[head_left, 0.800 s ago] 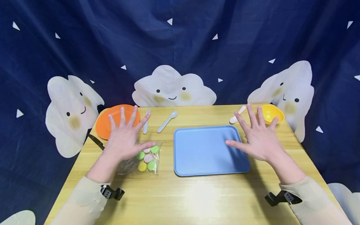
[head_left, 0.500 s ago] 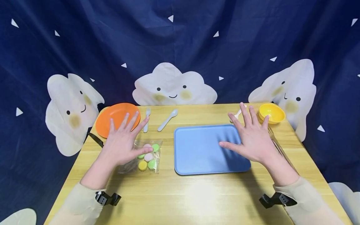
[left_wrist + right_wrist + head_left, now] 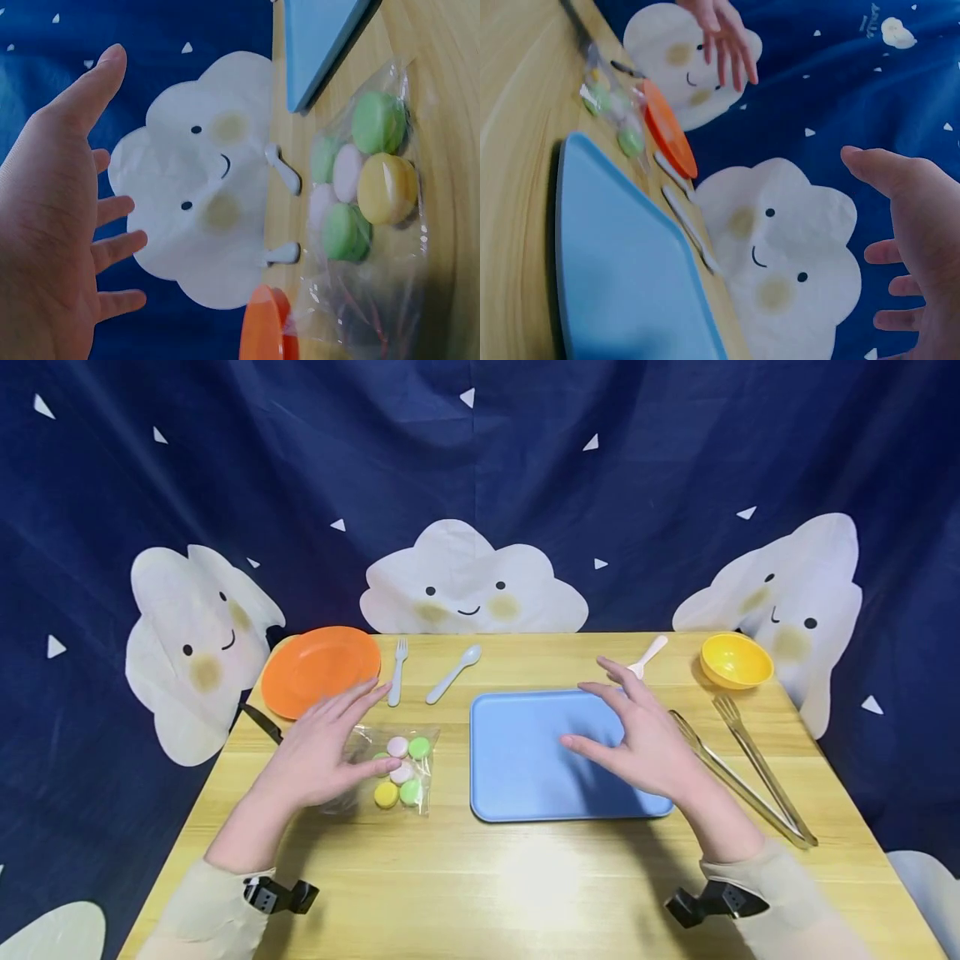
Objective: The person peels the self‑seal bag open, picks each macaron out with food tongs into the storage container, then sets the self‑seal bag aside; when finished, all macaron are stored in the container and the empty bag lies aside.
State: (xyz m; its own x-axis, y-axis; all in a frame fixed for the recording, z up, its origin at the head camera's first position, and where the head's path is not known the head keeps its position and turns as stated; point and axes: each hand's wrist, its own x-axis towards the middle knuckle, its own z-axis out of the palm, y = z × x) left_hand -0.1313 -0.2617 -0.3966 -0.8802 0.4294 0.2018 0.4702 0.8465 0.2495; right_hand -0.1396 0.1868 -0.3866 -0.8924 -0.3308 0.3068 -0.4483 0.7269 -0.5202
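Plainly, in the head view the left hand (image 3: 318,756) hides the left part of a see-through bag (image 3: 367,745), and its forearm covers one end of a knife (image 3: 260,722) at left. The right hand (image 3: 645,735), right of centre, overlaps a blue tray (image 3: 517,760) and hides one end of a pink spoon (image 3: 651,653). Both hands have loosely spread fingers. Inside the bag are six macarons (image 3: 401,772): three green, two pink, one yellow. Upper left lies one orange plate (image 3: 322,672), with one fork (image 3: 397,677) and one pale spoon (image 3: 453,675) beside it; upper right, one bowl (image 3: 737,662) and one pair of tongs (image 3: 768,774).

In the left wrist view the left hand is cut off at left, thumb apart; the bag, at right, shows all six macarons, while tray and plate run out of frame.

In the right wrist view the tray is cut off at the bottom; the bag, upper left, is too blurred to count.
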